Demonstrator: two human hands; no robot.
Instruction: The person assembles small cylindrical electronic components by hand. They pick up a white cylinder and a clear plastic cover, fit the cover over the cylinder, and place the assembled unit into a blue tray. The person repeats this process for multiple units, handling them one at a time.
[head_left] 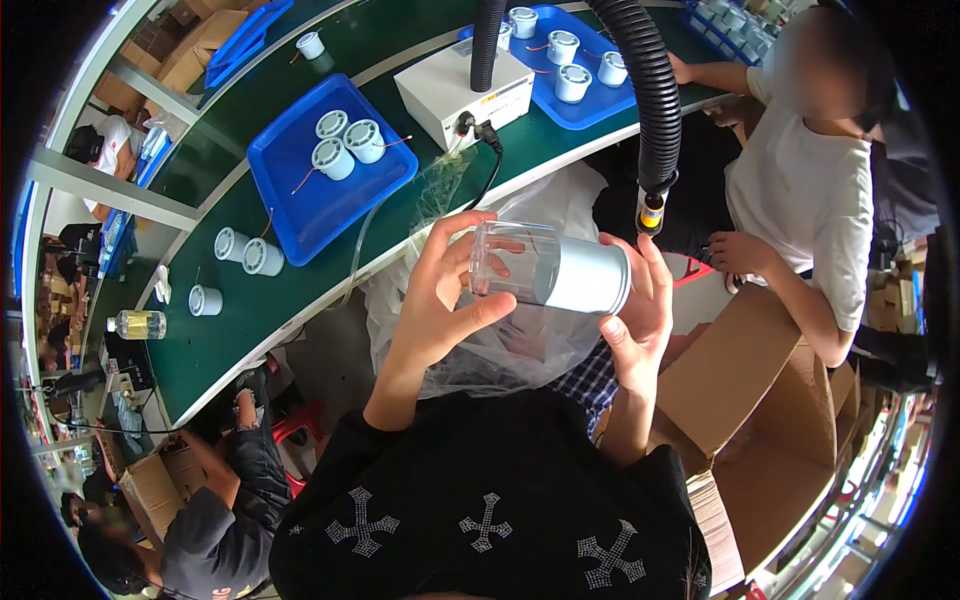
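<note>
Between my hands, in front of my chest, lies a cylinder on its side: a transparent plastic cup (515, 263) at its left and a white cylindrical body (588, 276) at its right. The two parts meet end to end; whether they are fastened I cannot tell. My left hand (440, 295) is closed around the transparent end, thumb along its lower side and fingers behind it. My right hand (643, 325) grips the rimmed end of the white body, with the thumb below and fingers above.
A blue tray (290, 222) with three white cylindrical units stands on the green bench (240, 320). A white box-shaped device (430, 95) is beyond my hands. A black corrugated hose (655, 110) hangs close to my right hand. A co-worker (790, 190) and an open cardboard box (735, 375) are right.
</note>
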